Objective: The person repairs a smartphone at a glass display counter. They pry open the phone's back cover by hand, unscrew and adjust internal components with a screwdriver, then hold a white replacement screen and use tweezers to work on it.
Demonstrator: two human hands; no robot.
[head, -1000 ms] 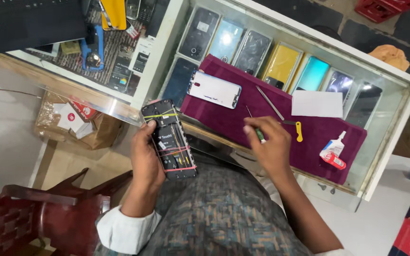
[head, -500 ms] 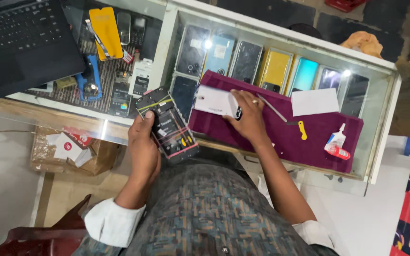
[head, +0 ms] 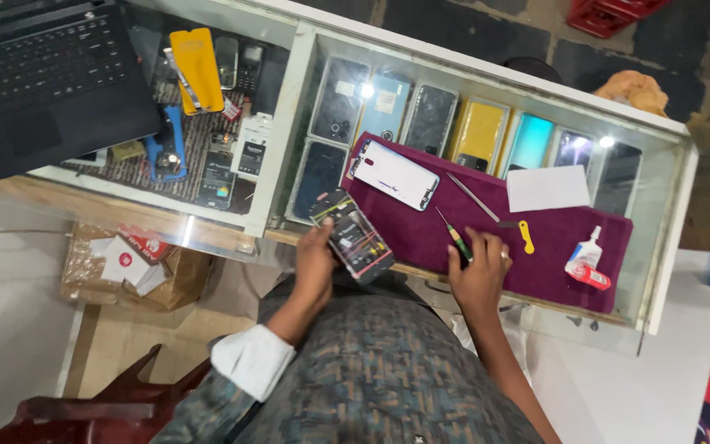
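Note:
My left hand [head: 315,261] grips an opened phone [head: 352,236] with its back cover off, inner parts facing up, held over the near edge of a glass counter. My right hand [head: 478,275] is closed around a small green-handled screwdriver [head: 454,235], its tip pointing up over a maroon cloth [head: 486,226]. On that cloth lie a white phone panel [head: 394,173], metal tweezers [head: 472,197], a yellow pry tool [head: 526,238], a white card [head: 547,187] and a small glue bottle with a red cap [head: 585,260].
The glass counter [head: 667,214] shows several phones in a row beneath it. A black laptop [head: 39,78] sits at the far left, with a yellow phone case [head: 197,67] and blue tool [head: 164,148] beside it. A dark red chair [head: 84,403] and cardboard box [head: 125,263] lie lower left.
My right hand left the white phone panel and came back toward me, holding the green screwdriver. My left hand with the opened phone shifted right, closer to the cloth.

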